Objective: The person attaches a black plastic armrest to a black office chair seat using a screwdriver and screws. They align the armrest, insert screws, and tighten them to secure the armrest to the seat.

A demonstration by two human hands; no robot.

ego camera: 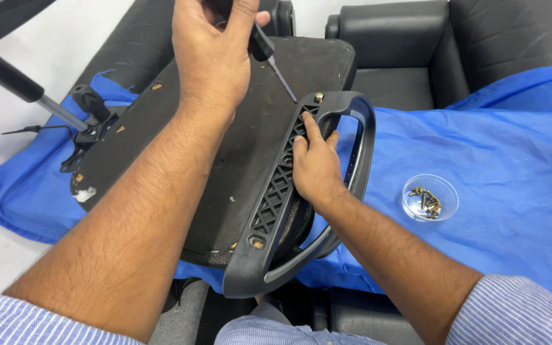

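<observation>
Left hand (215, 54): raised over the upturned seat, fingers closed round the black handle of a screwdriver (269, 54); thin metal shaft slanting down and to the right, tip at or just beside a brass-coloured screw (319, 98) in the top end of the armrest.

Right hand (314, 163): laid flat on the ribbed mounting bar of the armrest, fingers together and extended, pressing rather than gripping; nothing enclosed in it.

Armrest (301, 211): 1, black plastic, loop-shaped, lattice-patterned mounting bar lying along the right edge of the seat underside; a 2nd brass-coloured screw (258, 243) visible in its lower end.

Seat base (237, 147): 1, dark flat underside facing up, tilted toward the viewer, resting on blue cloth; several small fixing points along its left edge.

Chair mechanism (91, 121): black lever assembly at the seat's left end, with a dark cylinder and metal rod (30, 92) running off to the upper left.

Blue cloth (499, 140): spread beneath the seat and well out to the right.

Clear round dish (430, 197): 1, on the cloth, well apart from the right hand, holding a small heap of screws.

Black upholstered chairs (404, 45): behind the cloth, top of view.

Striped light-blue sleeves (519, 313): rolled back on both forearms.
</observation>
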